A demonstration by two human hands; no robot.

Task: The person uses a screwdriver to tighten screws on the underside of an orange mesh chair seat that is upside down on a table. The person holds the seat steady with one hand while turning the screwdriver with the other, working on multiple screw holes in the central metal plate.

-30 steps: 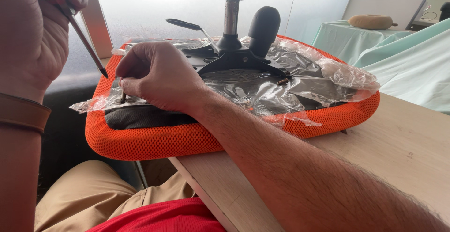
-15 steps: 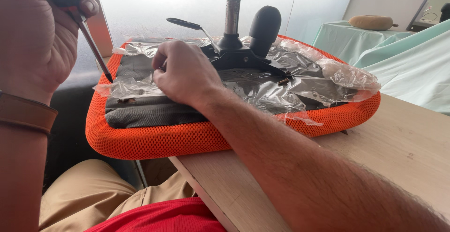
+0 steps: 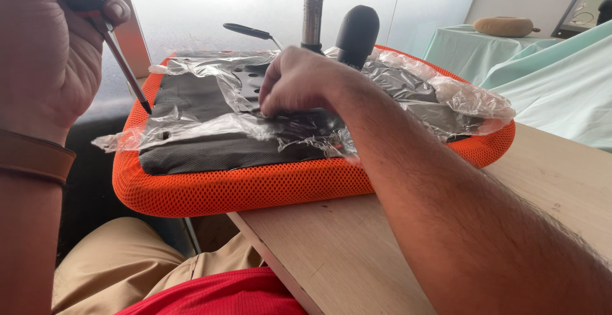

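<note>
An upturned chair seat (image 3: 242, 184) with an orange mesh rim and a black underside lies on a wooden table (image 3: 357, 251), half over its edge. Crumpled clear plastic wrap (image 3: 210, 121) covers the black underside. My left hand (image 3: 54, 54) is raised at the upper left, closed around a screwdriver (image 3: 124, 70) whose tip points down toward the seat's left rim. My right hand (image 3: 299, 82) rests on the middle of the seat with its fingertips pinched at the metal plate under the wrap; what they pinch is hidden.
A metal chair column (image 3: 312, 9), a black knob (image 3: 357, 31) and a thin lever (image 3: 248, 31) rise from the seat's far side. Pale green cloth (image 3: 548, 79) covers furniture at the right. My lap, in tan trousers (image 3: 121, 264), is below the table edge.
My right hand has moved from the seat's left side to its middle. The left hand with the screwdriver has stayed raised.
</note>
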